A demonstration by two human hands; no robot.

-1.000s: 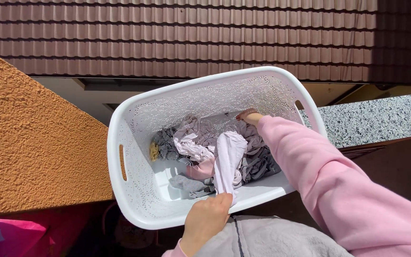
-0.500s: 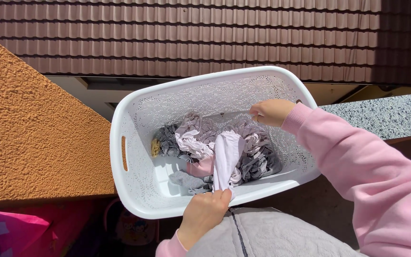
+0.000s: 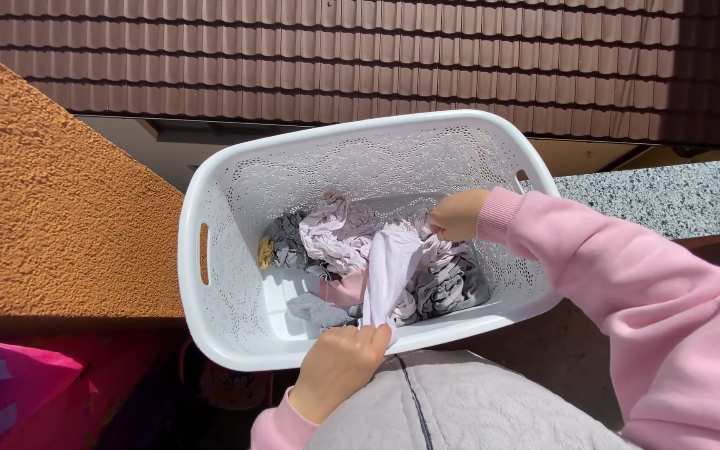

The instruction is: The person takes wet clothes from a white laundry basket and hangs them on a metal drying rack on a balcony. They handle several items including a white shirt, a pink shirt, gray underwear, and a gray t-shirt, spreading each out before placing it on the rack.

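A white perforated laundry basket [image 3: 210, 325] rests tilted on a ledge in front of me. Inside lies a heap of small grey, pale pink and white clothes [image 3: 452, 287]. My left hand [image 3: 337, 367] pinches the lower end of a white garment [image 3: 389, 271] at the basket's near rim. My right hand [image 3: 457, 215], in a pink sleeve, reaches down into the pile and grips cloth at the garment's upper end. A grey garment [image 3: 468, 412] is draped over my left forearm.
An orange rough-plastered wall [image 3: 52, 208] stands to the left. A speckled granite ledge [image 3: 668, 196] runs to the right. Beyond the basket lies a brown tiled roof [image 3: 360, 58]. A pink and blue object [image 3: 10, 392] sits at the lower left.
My right hand rose from the far side of the pile, then came down onto the cloth near the white garment's top. The basket shifted slightly left.
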